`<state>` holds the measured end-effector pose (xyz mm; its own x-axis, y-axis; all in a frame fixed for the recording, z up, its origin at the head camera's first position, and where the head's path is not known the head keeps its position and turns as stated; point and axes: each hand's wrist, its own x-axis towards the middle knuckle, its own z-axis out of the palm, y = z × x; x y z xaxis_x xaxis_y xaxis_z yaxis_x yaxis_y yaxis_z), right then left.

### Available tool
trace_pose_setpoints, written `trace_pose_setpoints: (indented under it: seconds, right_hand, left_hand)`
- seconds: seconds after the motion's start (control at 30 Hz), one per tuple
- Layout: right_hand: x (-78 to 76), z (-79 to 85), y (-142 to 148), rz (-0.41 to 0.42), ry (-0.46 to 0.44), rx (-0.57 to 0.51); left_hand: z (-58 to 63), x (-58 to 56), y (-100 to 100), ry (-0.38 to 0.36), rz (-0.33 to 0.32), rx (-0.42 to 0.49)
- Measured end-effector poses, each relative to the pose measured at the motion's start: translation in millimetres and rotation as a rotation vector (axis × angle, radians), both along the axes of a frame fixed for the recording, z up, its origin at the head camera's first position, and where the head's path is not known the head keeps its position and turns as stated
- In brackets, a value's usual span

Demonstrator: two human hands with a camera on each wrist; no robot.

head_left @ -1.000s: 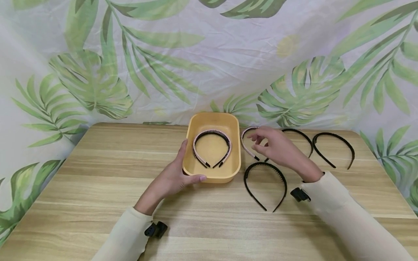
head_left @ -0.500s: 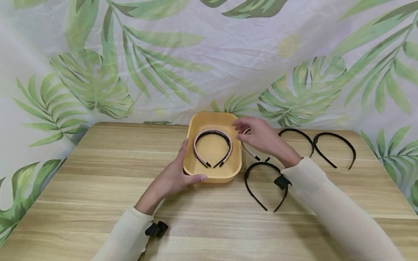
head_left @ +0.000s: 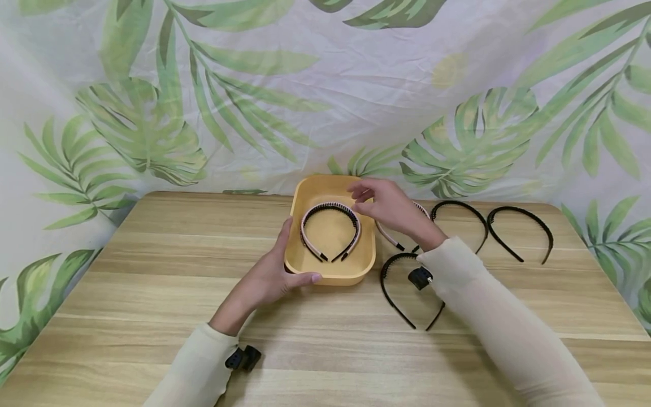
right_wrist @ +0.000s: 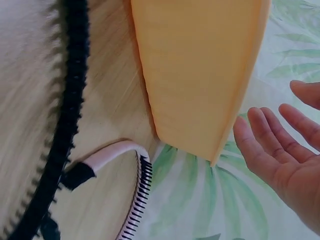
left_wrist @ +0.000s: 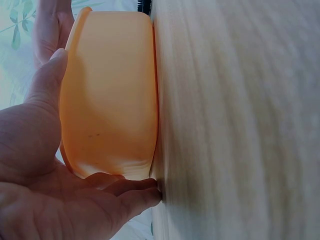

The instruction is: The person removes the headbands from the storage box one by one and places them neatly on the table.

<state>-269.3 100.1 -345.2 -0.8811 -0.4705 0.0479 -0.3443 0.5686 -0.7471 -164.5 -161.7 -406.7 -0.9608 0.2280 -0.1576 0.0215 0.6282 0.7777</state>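
Note:
My left hand grips a yellow plastic tub at its left side, with the thumb along the front rim; the left wrist view shows fingers curled around the tub's end. Inside lie a pink headband and a black one, closely overlapping. Over the tub's right rim is my right hand, fingers loosely bent and holding nothing; in the right wrist view its fingers are spread beside the rim. Just right of the tub, another pink toothed headband lies on the table, partly hidden by that hand.
Two black headbands, one beside the other, lie toward the back right of the wooden table. Nearer the front is a black toothed headband, partly covered by my right sleeve. A leaf-print cloth hangs behind.
My right hand has moved left from above the pink headband on the table to over the tub's right rim. The left hand and tub have stayed put.

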Motion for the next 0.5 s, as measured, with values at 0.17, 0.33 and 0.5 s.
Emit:
trace_pose_setpoints:
  seconds: [0.17,0.33,0.5]
  right_hand:
    - [-8.8,-1.7,-7,-0.005,-0.045,0.007]
    - [-15.7,-4.6,-15,0.016,-0.059,0.000]
    - [-22.2,-11.6,-21,0.037,-0.029,-0.009]
  left_hand:
    - [0.6,0.1,0,0.008,-0.003,0.012]
    - [1.2,-0.1,0,0.024,-0.010,0.011]
    - [0.7,-0.4,0,0.025,-0.011,0.006]
